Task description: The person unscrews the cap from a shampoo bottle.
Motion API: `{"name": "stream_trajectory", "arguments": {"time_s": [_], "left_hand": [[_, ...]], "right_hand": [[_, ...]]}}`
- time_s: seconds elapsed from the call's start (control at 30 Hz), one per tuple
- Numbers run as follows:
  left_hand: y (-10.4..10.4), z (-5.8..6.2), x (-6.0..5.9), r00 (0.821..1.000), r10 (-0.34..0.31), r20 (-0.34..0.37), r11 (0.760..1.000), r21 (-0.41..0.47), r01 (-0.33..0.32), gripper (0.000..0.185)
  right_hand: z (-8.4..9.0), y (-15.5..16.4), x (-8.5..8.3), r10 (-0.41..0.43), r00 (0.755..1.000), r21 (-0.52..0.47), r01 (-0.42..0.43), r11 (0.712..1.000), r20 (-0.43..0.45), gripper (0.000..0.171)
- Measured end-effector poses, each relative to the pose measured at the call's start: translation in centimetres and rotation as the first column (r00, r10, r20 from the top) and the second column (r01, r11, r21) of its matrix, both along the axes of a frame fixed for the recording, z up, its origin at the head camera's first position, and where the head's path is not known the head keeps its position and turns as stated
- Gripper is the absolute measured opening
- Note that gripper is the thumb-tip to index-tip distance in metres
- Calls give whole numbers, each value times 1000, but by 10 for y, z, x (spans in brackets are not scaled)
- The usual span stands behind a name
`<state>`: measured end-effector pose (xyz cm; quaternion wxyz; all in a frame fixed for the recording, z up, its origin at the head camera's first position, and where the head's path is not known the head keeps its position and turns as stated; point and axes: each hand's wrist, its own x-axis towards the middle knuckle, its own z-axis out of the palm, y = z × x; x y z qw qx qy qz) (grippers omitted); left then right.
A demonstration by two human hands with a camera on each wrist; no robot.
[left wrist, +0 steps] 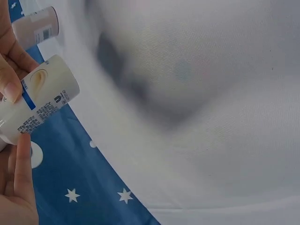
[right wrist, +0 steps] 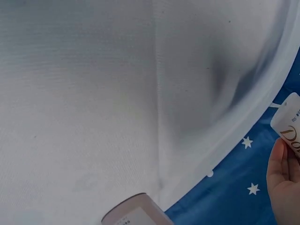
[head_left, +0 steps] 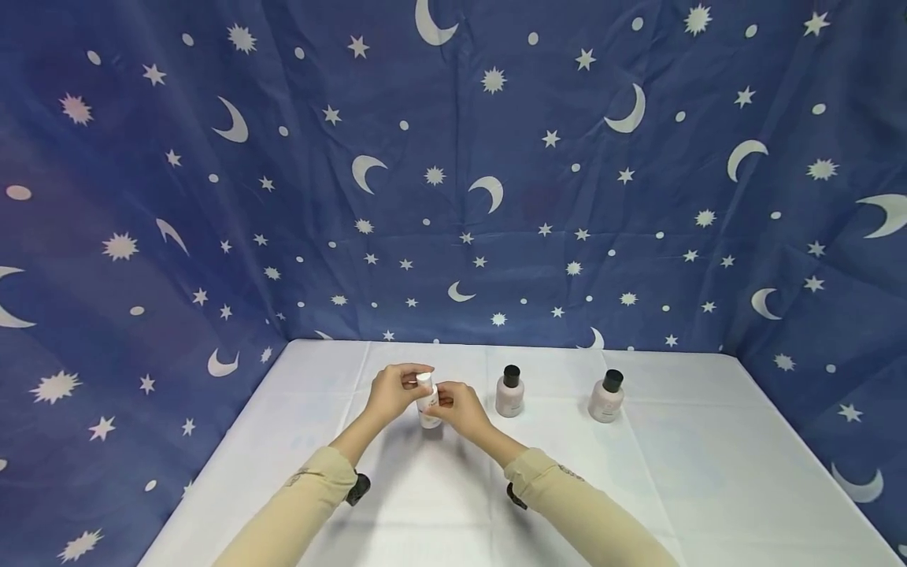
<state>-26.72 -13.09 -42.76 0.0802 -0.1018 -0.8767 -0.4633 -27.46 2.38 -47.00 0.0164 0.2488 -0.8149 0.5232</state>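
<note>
Both hands hold a small white bottle (head_left: 428, 408) upright just above the white table (head_left: 638, 488). My left hand (head_left: 416, 379) pinches it at the white cap on top. My right hand (head_left: 436, 402) grips the bottle's body from the right. In the left wrist view the white bottle (left wrist: 44, 101), with a blue-printed label, lies between the left hand's fingers (left wrist: 18, 168). The right wrist view catches only the white bottle's corner (right wrist: 289, 123) and part of my right hand (right wrist: 282, 185) at the frame's right edge.
Two pale pink bottles with black caps stand to the right, one (head_left: 509, 391) close to my right hand and one (head_left: 606, 396) farther off. A blue curtain with stars and moons (head_left: 453, 197) encloses the table on three sides.
</note>
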Motion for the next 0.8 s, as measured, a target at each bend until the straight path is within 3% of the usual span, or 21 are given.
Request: {"name": "stream_trajectory", "arguments": {"time_s": [0.43,0.8], "left_hand": [[21,17,27,998,-3,-57,1000,-2,3,29],[45,37,43,989,-106,-99,994,28,109,31]], "right_hand": [[25,31,26,99,995,3,-99,995,-4,31],[42,65,41,113,991,28,-112,993,-75,31]]}}
